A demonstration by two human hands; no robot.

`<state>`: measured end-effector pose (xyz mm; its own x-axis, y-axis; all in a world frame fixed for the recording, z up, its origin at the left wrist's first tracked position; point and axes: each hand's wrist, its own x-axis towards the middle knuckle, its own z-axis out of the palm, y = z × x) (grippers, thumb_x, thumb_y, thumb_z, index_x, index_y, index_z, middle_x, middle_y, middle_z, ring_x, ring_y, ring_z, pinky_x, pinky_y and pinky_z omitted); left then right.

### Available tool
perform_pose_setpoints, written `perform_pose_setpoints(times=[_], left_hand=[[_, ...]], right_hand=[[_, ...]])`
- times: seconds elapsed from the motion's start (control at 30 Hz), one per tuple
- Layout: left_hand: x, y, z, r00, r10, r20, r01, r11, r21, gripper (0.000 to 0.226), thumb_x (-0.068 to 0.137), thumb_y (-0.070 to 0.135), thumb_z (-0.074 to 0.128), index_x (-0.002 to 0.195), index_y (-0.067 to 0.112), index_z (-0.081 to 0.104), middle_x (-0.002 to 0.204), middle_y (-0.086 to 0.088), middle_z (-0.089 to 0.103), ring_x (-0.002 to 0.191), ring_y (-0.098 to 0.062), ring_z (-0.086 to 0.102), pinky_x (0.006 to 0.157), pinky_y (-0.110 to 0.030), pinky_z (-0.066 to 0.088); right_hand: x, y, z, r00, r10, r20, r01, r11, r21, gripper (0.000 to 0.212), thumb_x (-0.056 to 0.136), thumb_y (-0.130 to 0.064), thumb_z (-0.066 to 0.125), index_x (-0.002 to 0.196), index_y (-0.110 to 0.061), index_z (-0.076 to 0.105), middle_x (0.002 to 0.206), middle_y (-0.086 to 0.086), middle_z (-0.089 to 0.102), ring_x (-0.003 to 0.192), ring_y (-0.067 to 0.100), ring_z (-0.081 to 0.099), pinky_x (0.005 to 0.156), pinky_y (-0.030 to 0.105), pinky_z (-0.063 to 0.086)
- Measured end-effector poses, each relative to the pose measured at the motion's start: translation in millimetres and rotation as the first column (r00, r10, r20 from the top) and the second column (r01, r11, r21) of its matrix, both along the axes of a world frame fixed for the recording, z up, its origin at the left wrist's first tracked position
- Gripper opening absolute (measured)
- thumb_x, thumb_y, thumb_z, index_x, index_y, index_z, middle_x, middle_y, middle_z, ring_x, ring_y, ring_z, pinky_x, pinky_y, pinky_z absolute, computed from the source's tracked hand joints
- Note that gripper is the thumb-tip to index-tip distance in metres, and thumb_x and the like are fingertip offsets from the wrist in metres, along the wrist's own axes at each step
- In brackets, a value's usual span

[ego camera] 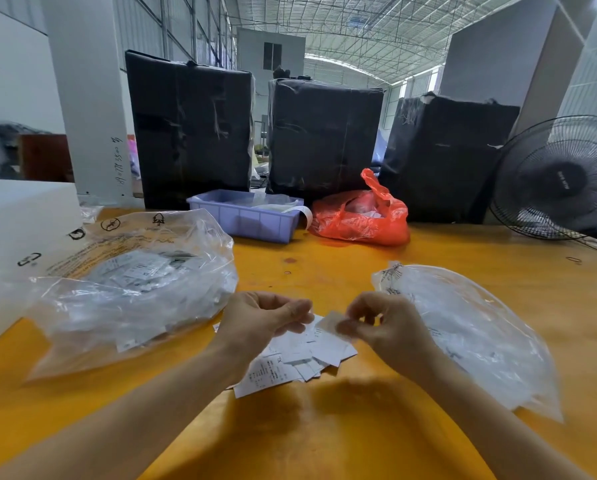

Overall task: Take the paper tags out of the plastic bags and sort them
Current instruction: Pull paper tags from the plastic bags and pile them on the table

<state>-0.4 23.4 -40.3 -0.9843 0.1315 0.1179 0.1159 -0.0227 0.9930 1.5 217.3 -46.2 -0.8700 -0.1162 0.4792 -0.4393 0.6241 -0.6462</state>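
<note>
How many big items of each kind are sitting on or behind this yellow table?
Black wrapped boxes: 3
Large clear plastic bags: 2
Red plastic bag: 1
Blue tray: 1
Fan: 1
Total: 8

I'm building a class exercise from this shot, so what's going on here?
A person at a yellow table pinches a small clear bag between the left hand and right hand, above a loose pile of paper tags. A large plastic bag of packets lies left; a flatter one lies right.
</note>
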Motion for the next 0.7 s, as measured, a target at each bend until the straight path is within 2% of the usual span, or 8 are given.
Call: perform_pose_setpoints(times=[0.13,0.23,0.3,0.4,0.5,0.57,0.63,0.7], left_hand=[[2,2,0,0.999,-0.052,-0.012,0.052,0.998,-0.018,0.021,0.062,0.032,0.073,0.071,0.012,0.075,0.077,-0.006,0.075,0.063,-0.01,0.067,0.067,-0.022,0.05],[4,4,-1,0.998,-0.063,-0.003,0.063,0.997,-0.042,0.018,0.061,0.031,0.074,0.068,0.015,0.075,0.076,-0.004,0.075,0.062,-0.008,0.066,0.065,-0.02,0.048],[5,7,-1,0.999,-0.046,-0.001,0.045,0.998,-0.041,0.02,0.057,0.032,0.075,0.067,0.015,0.075,0.071,-0.002,0.074,0.059,-0.004,0.063,0.062,-0.018,0.047],[4,8,0,0.999,0.032,0.003,-0.032,0.999,0.012,0.026,0.053,0.032,0.076,0.071,0.013,0.074,0.063,0.003,0.07,0.051,0.001,0.056,0.05,-0.011,0.043],[1,8,0,0.998,0.038,0.049,-0.044,0.992,0.118,0.027,0.061,0.027,0.074,0.08,0.009,0.066,0.063,-0.001,0.07,0.049,-0.005,0.054,0.047,-0.014,0.043],[1,10,0,0.997,0.016,0.08,-0.032,0.979,0.199,0.027,0.069,0.012,0.073,0.091,0.007,0.057,0.069,-0.008,0.073,0.054,-0.007,0.063,0.049,-0.015,0.048],[2,12,-1,0.995,0.012,0.096,-0.037,0.965,0.259,0.035,0.072,-0.002,0.071,0.098,0.009,0.049,0.076,-0.011,0.074,0.066,-0.014,0.07,0.054,-0.019,0.053],[3,13,-2,0.996,0.034,0.084,-0.057,0.956,0.288,0.038,0.075,-0.011,0.067,0.099,0.01,0.046,0.083,-0.013,0.072,0.074,-0.023,0.07,0.058,-0.024,0.057]], right_hand=[[3,1,8,0.999,0.006,0.042,0.009,0.929,-0.37,0.01,0.079,-0.004,0.072,0.082,-0.003,0.063,0.065,0.004,0.067,0.05,0.011,0.059,0.049,0.021,0.047],[6,-2,11,0.979,0.105,0.172,0.02,0.797,-0.604,0.022,0.079,-0.001,0.07,0.097,-0.007,0.06,0.084,0.01,0.07,0.061,0.021,0.069,0.054,0.021,0.053],[7,-5,12,0.964,0.155,0.218,0.03,0.747,-0.664,0.022,0.079,-0.002,0.069,0.099,-0.006,0.06,0.088,0.012,0.07,0.066,0.024,0.071,0.056,0.022,0.054],[9,-10,9,0.963,0.155,0.22,0.009,0.799,-0.602,0.032,0.082,-0.005,0.068,0.112,-0.008,0.058,0.082,0.009,0.073,0.07,0.022,0.071,0.06,0.025,0.056],[14,-14,9,0.985,0.101,0.142,-0.029,0.9,-0.436,0.048,0.085,-0.001,0.064,0.117,-0.034,0.049,0.071,0.011,0.07,0.064,0.024,0.07,0.062,0.03,0.058],[17,-18,10,0.989,0.091,0.12,-0.046,0.94,-0.339,0.031,0.089,0.001,0.056,0.103,-0.025,0.062,0.071,0.009,0.069,0.063,0.02,0.069,0.062,0.029,0.057],[20,-22,11,0.976,0.126,0.176,-0.062,0.942,-0.331,0.016,0.092,-0.007,0.054,0.089,-0.011,0.069,0.077,0.011,0.07,0.067,0.019,0.07,0.064,0.031,0.056],[22,-27,11,0.94,0.206,0.273,-0.091,0.92,-0.381,0.036,0.089,-0.035,0.057,0.089,-0.002,0.071,0.082,0.013,0.072,0.071,0.022,0.07,0.066,0.032,0.055]])
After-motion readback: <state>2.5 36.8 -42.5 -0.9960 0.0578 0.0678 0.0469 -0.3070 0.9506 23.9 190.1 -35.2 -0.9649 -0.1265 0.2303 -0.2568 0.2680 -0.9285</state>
